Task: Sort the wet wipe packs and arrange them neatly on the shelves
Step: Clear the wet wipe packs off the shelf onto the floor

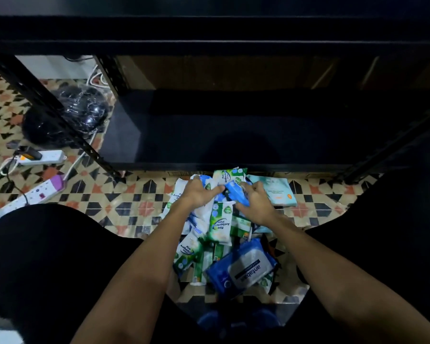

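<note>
your left hand (201, 192) rests with curled fingers on the heap of wet wipe packs (219, 224) lying on the patterned floor (124, 202), just in front of the black shelf (233, 135). your right hand (255, 201) pinches a small blue pack (237, 192) at the heap's far edge.

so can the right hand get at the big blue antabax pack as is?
Probably yes: the blue antabax pack lies on top of the pile, uncovered, nearer the body than the right hand, which grips a small blue pack.
</note>
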